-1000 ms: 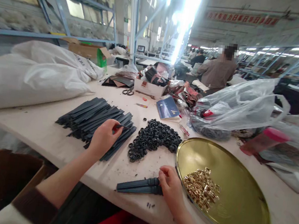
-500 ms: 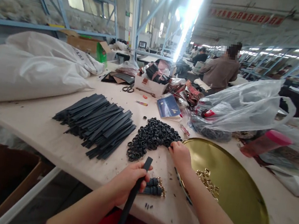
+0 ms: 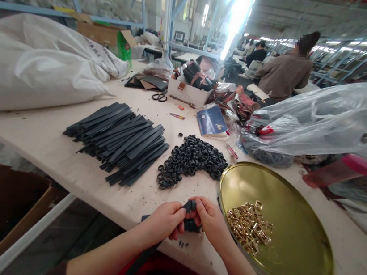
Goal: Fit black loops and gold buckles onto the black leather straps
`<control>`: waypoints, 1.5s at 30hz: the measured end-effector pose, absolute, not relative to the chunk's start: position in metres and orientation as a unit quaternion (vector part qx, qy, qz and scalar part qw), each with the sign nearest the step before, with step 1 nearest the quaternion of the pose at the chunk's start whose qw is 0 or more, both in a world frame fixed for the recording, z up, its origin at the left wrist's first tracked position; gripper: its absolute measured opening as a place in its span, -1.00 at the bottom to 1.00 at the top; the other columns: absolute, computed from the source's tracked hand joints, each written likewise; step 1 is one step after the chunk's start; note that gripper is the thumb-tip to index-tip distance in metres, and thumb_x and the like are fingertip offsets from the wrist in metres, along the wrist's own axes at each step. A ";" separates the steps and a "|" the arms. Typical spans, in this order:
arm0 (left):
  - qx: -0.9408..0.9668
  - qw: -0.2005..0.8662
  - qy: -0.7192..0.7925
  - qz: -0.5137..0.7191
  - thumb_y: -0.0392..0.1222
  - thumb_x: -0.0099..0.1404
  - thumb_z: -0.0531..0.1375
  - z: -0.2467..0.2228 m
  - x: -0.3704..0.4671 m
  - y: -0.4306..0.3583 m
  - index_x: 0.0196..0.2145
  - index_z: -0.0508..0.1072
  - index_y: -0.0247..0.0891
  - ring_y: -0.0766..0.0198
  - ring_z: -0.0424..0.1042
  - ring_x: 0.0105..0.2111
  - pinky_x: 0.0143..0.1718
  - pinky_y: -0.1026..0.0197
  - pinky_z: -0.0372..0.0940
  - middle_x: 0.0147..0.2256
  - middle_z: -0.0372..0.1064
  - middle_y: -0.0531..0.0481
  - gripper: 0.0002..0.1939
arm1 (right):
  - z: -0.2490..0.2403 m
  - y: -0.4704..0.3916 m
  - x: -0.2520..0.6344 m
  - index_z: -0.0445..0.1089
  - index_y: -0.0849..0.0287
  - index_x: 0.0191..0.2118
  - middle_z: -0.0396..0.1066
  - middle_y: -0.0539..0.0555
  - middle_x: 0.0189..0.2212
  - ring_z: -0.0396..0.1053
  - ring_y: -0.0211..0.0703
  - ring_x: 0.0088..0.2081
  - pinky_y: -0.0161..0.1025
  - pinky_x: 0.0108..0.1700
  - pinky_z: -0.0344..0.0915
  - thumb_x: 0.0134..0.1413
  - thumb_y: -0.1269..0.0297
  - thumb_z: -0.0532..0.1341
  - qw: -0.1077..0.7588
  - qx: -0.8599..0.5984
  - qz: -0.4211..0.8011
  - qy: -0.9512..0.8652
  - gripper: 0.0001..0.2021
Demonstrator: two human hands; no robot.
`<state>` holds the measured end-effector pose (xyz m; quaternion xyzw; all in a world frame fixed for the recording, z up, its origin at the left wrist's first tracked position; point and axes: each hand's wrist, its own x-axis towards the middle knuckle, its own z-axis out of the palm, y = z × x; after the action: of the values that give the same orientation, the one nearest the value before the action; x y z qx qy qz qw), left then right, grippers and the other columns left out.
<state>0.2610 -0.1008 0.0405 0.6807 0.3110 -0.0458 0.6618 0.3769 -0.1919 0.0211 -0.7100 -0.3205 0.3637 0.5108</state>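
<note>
My left hand is closed around a dark strap, whose long end hangs down over my lap. The strap's upper end sticks out between my two hands. There my right hand pinches a small black loop, mostly hidden by my fingers, against the strap end. Beneath my hands lie a few finished-looking straps with buckles, partly covered. Beyond them spreads a heap of black strap loops. To its left is a pile of flat dark straps.
At right, a round gold tray carries gold buckles. Farther back are a blue booklet, scissors, a white box and a clear plastic bag. A white sack fills the left; a pink-lidded bottle lies right.
My right hand has come from the edge of the loop heap to the strap end at my left hand. The strap now bends between both hands. The view has tilted down slightly.
</note>
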 end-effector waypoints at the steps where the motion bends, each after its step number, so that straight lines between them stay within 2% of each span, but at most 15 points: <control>1: 0.686 0.656 0.311 -0.043 -0.13 0.18 -0.09 0.040 0.259 -0.102 -0.49 0.23 -0.27 0.43 0.15 -0.75 -0.71 0.36 0.06 -0.65 0.20 0.14 -0.78 | 0.023 -0.195 0.376 0.35 0.24 -0.28 0.30 -0.04 -0.65 0.18 -0.31 -0.64 -0.35 -0.59 0.12 0.06 -0.01 0.00 0.512 -0.707 0.365 -0.323 -0.61; 4: 0.734 0.617 0.282 -0.035 -0.11 0.19 -0.07 0.047 0.255 -0.105 -0.54 0.24 -0.25 0.40 0.15 -0.74 -0.68 0.34 0.03 -0.68 0.18 0.14 -0.75 | 0.027 -0.205 0.371 0.37 0.22 -0.27 0.33 -0.02 -0.60 0.21 -0.30 -0.58 -0.34 -0.54 0.14 0.03 0.04 0.08 0.513 -0.701 0.371 -0.330 -0.66; 9: 0.830 0.519 0.200 -0.038 -0.11 0.23 -0.09 0.064 0.246 -0.109 -0.58 0.25 -0.27 0.38 0.18 -0.66 -0.59 0.33 0.04 -0.69 0.16 0.12 -0.68 | 0.030 -0.217 0.364 0.39 0.21 -0.40 0.31 -0.05 -0.59 0.17 -0.32 -0.53 -0.35 -0.49 0.10 -0.07 0.17 0.20 0.525 -0.669 0.406 -0.335 -0.80; 12: 0.772 0.598 0.192 -0.095 -0.10 0.23 -0.08 0.068 0.237 -0.111 -0.30 0.33 -0.30 0.38 0.24 -0.64 -0.58 0.34 0.13 -0.57 0.24 0.11 -0.72 | 0.034 -0.222 0.362 0.35 0.21 -0.46 0.26 -0.08 -0.62 0.11 -0.34 -0.57 -0.35 -0.51 0.06 -0.12 0.13 0.23 0.560 -0.665 0.391 -0.302 -0.78; 15: 0.742 0.632 0.198 -0.101 -0.10 0.24 -0.06 0.067 0.230 -0.114 0.03 0.16 -0.26 0.39 0.19 -0.65 -0.60 0.35 0.11 -0.57 0.21 0.14 -0.59 | 0.037 -0.224 0.352 0.29 0.20 -0.49 0.19 -0.11 -0.65 0.07 -0.37 -0.60 -0.37 -0.54 0.04 -0.17 0.06 0.25 0.601 -0.645 0.394 -0.258 -0.72; 17: 0.747 0.629 0.207 -0.052 -0.06 0.25 -0.05 0.067 0.228 -0.116 0.08 0.12 -0.27 0.38 0.13 -0.64 -0.60 0.35 0.07 -0.60 0.15 0.16 -0.53 | 0.036 -0.225 0.344 0.28 0.20 -0.47 0.16 -0.12 -0.66 0.06 -0.38 -0.62 -0.37 -0.55 0.04 -0.15 0.02 0.23 0.605 -0.624 0.422 -0.259 -0.69; 19: 0.746 0.630 0.216 -0.001 -0.02 0.25 -0.03 0.066 0.228 -0.117 0.03 0.21 -0.28 0.36 0.11 -0.61 -0.57 0.35 0.05 -0.61 0.13 0.14 -0.55 | 0.034 -0.229 0.342 0.29 0.21 -0.42 0.18 -0.09 -0.64 0.10 -0.35 -0.61 -0.36 -0.54 0.07 -0.07 -0.02 0.15 0.589 -0.621 0.430 -0.288 -0.67; 22: 0.739 0.631 0.234 0.025 0.00 0.21 0.00 0.065 0.230 -0.115 -0.20 0.37 -0.26 0.35 0.08 -0.61 -0.58 0.34 0.01 -0.65 0.08 0.15 -0.66 | 0.035 -0.244 0.363 0.33 0.18 -0.35 0.30 0.00 -0.52 0.23 -0.24 -0.48 -0.30 -0.43 0.17 0.04 0.07 0.08 0.496 -0.731 0.294 -0.364 -0.74; 25: 0.734 0.627 0.257 0.041 -0.04 0.18 0.00 0.062 0.233 -0.113 -0.48 0.32 -0.24 0.36 0.02 -0.65 -0.61 0.34 -0.05 -0.70 -0.02 0.18 -0.75 | 0.039 -0.263 0.404 0.37 0.16 -0.34 0.34 0.09 -0.35 0.29 -0.14 -0.34 -0.23 -0.30 0.17 0.03 0.25 0.12 0.288 -0.865 0.071 -0.405 -0.87; 28: 0.735 0.623 0.266 0.038 -0.09 0.16 -0.01 0.060 0.240 -0.117 -0.55 0.25 -0.23 0.36 0.00 -0.66 -0.62 0.34 -0.08 -0.72 -0.05 0.19 -0.78 | 0.038 -0.271 0.434 0.38 0.17 -0.38 0.34 0.11 -0.34 0.31 -0.12 -0.33 -0.25 -0.29 0.16 -0.03 0.35 0.16 0.150 -0.885 0.040 -0.439 -0.93; 31: 0.740 0.619 0.261 0.020 -0.10 0.14 0.00 0.058 0.244 -0.120 -0.54 0.25 -0.22 0.37 0.00 -0.67 -0.63 0.33 -0.08 -0.71 -0.03 0.18 -0.81 | 0.032 -0.270 0.443 0.36 0.17 -0.44 0.34 0.09 -0.40 0.32 -0.14 -0.35 -0.27 -0.29 0.16 0.00 0.36 0.14 0.136 -0.879 0.051 -0.454 -0.92; 37: 0.743 0.617 0.259 -0.011 -0.11 0.18 -0.04 0.052 0.248 -0.120 -0.51 0.22 -0.23 0.37 0.02 -0.67 -0.62 0.33 -0.06 -0.71 -0.01 0.19 -0.80 | 0.031 -0.270 0.441 0.35 0.20 -0.40 0.37 0.15 -0.39 0.30 -0.08 -0.33 -0.20 -0.29 0.16 0.12 0.34 0.02 0.186 -0.888 0.025 -0.420 -0.81; 39: 0.736 0.625 0.261 0.006 -0.08 0.19 -0.03 0.052 0.253 -0.120 -0.49 0.23 -0.25 0.38 0.04 -0.65 -0.61 0.34 -0.04 -0.70 0.01 0.19 -0.78 | 0.038 -0.266 0.435 0.32 0.19 -0.39 0.36 0.10 -0.45 0.30 -0.13 -0.40 -0.22 -0.35 0.18 0.11 0.24 0.05 0.313 -0.870 0.084 -0.372 -0.82; 42: 0.721 0.642 0.256 0.050 -0.03 0.19 0.01 0.052 0.264 -0.123 -0.42 0.29 -0.29 0.37 0.10 -0.58 -0.54 0.34 0.03 -0.62 0.10 0.15 -0.74 | 0.048 -0.251 0.410 0.28 0.18 -0.34 0.30 -0.03 -0.56 0.27 -0.24 -0.52 -0.28 -0.44 0.20 -0.02 0.11 0.18 0.556 -0.750 0.256 -0.252 -0.77; 45: 0.704 0.656 0.262 0.078 -0.03 0.16 0.06 0.050 0.272 -0.124 -0.39 0.31 -0.30 0.36 0.16 -0.53 -0.50 0.33 0.07 -0.56 0.20 0.11 -0.75 | 0.049 -0.233 0.378 0.27 0.16 -0.24 0.29 -0.08 -0.55 0.28 -0.29 -0.53 -0.31 -0.42 0.22 -0.12 0.11 0.26 0.648 -0.646 0.359 -0.181 -0.67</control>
<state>0.2725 -0.1244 0.0503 0.7037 0.2621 0.0776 0.6558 0.3779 -0.2334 0.0492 -0.6463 -0.1813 0.3593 0.6483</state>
